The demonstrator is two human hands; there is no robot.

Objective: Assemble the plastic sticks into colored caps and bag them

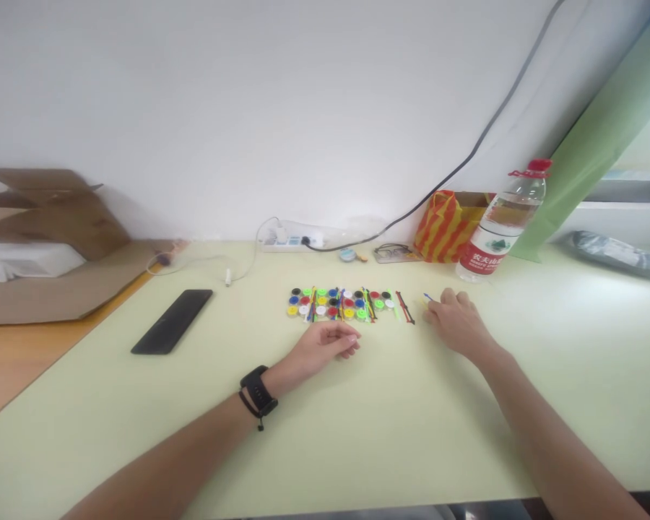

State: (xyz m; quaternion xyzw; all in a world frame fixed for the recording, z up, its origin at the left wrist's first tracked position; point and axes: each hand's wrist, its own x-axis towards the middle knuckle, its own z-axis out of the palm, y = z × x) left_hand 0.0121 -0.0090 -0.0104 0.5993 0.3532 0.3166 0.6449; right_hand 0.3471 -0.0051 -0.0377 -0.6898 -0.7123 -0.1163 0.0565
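Note:
My right hand (458, 321) is closed in a pinch on a thin blue plastic stick (427, 297), whose tip pokes out past the fingers. Something pale yellow shows faintly beside it. Just left of that hand, a dark red stick (402, 306) and a black one lie side by side on the table. My left hand (330, 343) rests with loosely curled fingers, nothing visible in it, at the near edge of several small round pieces (321, 311) with coloured centres. These sit in rows, with bundles of coloured sticks (369, 305) laid across them.
A black phone (172, 322) lies left on the pale table (325, 448). A power strip (287, 237), glasses (394, 250), a striped bag (438, 227) and a water bottle (501, 231) stand along the back. An open cardboard box (59, 217) is far left.

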